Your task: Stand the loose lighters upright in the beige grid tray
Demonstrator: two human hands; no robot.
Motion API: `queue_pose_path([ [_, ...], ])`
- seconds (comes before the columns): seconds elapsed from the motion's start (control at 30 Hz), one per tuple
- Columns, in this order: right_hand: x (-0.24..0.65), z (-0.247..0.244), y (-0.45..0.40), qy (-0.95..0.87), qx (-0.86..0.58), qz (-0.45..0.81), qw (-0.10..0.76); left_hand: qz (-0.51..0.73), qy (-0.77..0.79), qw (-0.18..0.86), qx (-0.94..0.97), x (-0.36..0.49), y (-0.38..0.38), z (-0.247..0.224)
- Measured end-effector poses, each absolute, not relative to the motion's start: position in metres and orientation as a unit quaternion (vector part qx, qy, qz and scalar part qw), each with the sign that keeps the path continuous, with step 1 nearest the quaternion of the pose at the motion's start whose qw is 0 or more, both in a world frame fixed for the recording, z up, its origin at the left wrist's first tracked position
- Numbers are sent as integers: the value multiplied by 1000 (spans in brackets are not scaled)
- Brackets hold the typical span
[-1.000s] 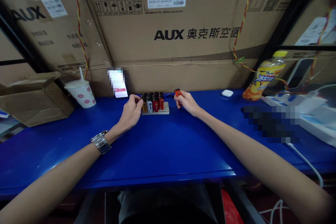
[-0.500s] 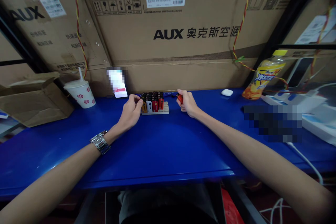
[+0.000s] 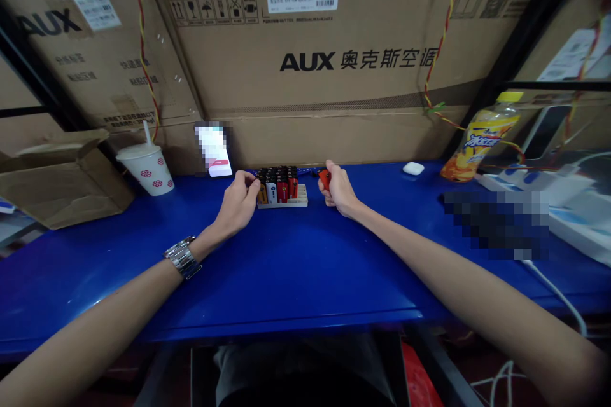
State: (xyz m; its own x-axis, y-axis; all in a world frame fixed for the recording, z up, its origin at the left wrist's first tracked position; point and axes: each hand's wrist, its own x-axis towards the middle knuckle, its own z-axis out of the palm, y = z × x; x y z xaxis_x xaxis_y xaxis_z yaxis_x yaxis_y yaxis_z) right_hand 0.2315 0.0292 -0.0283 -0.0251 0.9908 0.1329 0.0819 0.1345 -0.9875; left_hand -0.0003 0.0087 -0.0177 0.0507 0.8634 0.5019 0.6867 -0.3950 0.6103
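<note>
Now my right hand (image 3: 342,189) clasped an orange lighter (image 3: 324,178) beside the tray (image 3: 296,204); whether my left hand (image 3: 239,201) gripped anything, I couldn't tell.

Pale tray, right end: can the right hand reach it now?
Likely yes: the right hand, though holding a red-orange item, is just right of the pale tray, and nothing visible blocks the gap.

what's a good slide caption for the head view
Left hand at a pale tray, right hand gripping a small orange item.
</note>
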Motion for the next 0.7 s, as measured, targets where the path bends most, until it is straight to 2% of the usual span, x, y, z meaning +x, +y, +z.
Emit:
queue_pose_path([
  [0.17, 231, -24, 25, -621, -431, 412, 509, 431, 535, 100, 719, -1, 9, -18],
  [0.4, 227, -21, 21, -750, -361, 203, 515, 439, 533, 99, 716, 0, 10, -19],
  [0.57, 220, -31, 23, -754, -338, 254, 504, 436, 533, 93, 719, 0, 10, -19],
  [0.7, 219, -32, 22, -767, -352, 221, 489, 435, 531, 90, 721, -1, 11, -20],
])
